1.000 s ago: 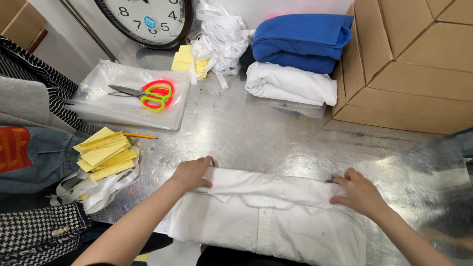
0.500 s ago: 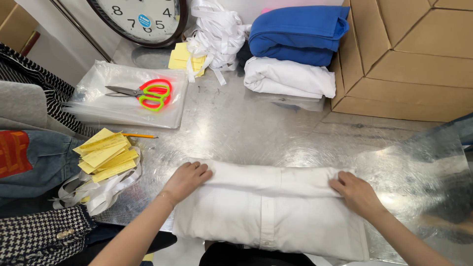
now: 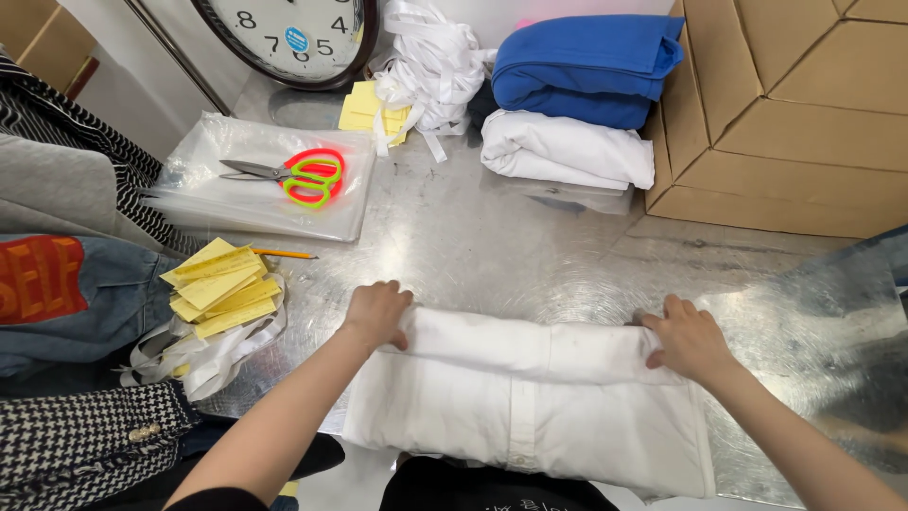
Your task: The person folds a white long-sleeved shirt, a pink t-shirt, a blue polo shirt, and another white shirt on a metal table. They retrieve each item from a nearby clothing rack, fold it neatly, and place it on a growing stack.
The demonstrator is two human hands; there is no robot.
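One white shirt (image 3: 530,407), folded, flat at near edge of metal table (image 3: 473,237), button placket facing up. Two hands on its far fold: left hand (image 3: 376,315) at left end, fingers curled over and gripping the rolled edge; right hand (image 3: 689,339) at right end, fingers bent, pressing and pinching the fold. Both forearms reaching in from near side, angled inward. One pair of scissors (image 3: 288,175), red and green handles, on one clear plastic bag (image 3: 255,189). One pencil (image 3: 282,254). Two stacks of yellow slips (image 3: 222,287). One wall clock (image 3: 288,38). One blue folded garment (image 3: 586,66) atop one white folded garment (image 3: 566,151). Cardboard boxes (image 3: 794,104) at right
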